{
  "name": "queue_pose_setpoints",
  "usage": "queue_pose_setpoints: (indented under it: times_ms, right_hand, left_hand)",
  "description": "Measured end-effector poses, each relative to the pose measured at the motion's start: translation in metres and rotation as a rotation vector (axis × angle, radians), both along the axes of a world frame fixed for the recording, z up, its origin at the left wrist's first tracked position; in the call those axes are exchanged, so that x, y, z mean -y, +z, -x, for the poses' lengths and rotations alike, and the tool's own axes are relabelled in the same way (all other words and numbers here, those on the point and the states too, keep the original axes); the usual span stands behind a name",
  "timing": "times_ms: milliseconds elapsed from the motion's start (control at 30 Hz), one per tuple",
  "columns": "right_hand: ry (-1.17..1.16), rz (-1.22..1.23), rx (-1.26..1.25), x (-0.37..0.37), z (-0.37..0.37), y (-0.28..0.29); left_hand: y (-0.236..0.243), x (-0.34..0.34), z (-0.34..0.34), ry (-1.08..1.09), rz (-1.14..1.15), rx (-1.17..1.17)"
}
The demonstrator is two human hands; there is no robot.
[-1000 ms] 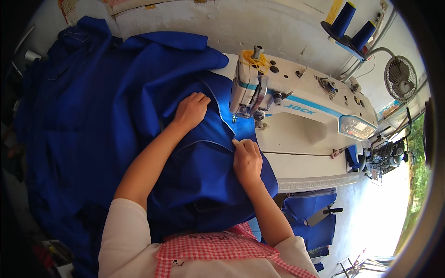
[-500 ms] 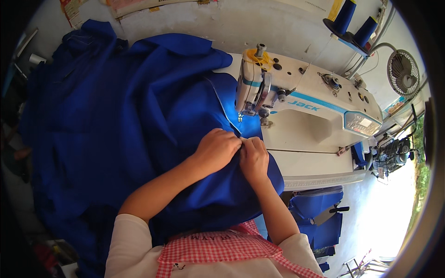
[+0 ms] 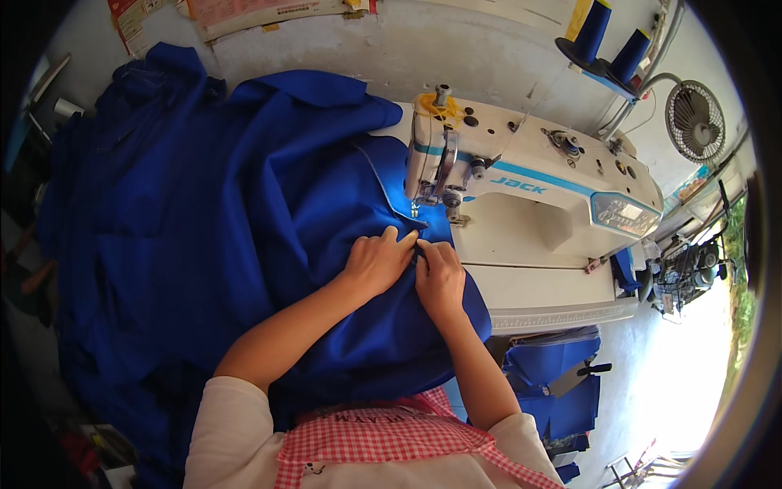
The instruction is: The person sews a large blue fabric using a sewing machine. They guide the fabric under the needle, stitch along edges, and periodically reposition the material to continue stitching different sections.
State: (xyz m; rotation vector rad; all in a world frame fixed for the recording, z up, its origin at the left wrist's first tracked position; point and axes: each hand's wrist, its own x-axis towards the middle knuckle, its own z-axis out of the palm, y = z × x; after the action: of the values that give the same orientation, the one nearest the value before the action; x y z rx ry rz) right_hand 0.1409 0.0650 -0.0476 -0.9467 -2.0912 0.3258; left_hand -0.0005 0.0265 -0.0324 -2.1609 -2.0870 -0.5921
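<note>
Big blue fabric (image 3: 204, 212) draped over the worktop (image 3: 542, 292) and spreading left, its right part under the needle end of the white sewing machine (image 3: 529, 167). Left hand (image 3: 377, 262): fingers on the fabric, pinching or just pressing, can't tell. Right hand (image 3: 441, 279): grasping a bit of fabric between thumb and finger, fingertips just beside the left's. Two dark blue thread cones (image 3: 592, 33) upper right. Small presser foot (image 3: 415, 210) just ahead of both hands.
</note>
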Motion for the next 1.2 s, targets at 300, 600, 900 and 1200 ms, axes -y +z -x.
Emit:
queue_pose_setpoints:
  times_ms: [300, 600, 900, 1200]
  right_hand:
    - [0.004, -0.057, 0.073, 0.001, 0.000, -0.001]
    - [0.005, -0.051, 0.079, -0.001, 0.000, 0.001]
    - [0.005, 0.084, 0.380, -0.016, 0.002, 0.013]
    - [-0.026, -0.095, 0.305, -0.003, 0.004, 0.003]
  left_hand:
    - [0.006, -0.017, 0.015, -0.114, -0.378, 0.282]
    - [-0.021, -0.039, 0.014, -0.040, -0.292, 0.170]
    - [-0.017, -0.037, 0.017, -0.092, -0.376, 0.214]
    - [-0.021, -0.031, 0.014, -0.146, -0.337, 0.086]
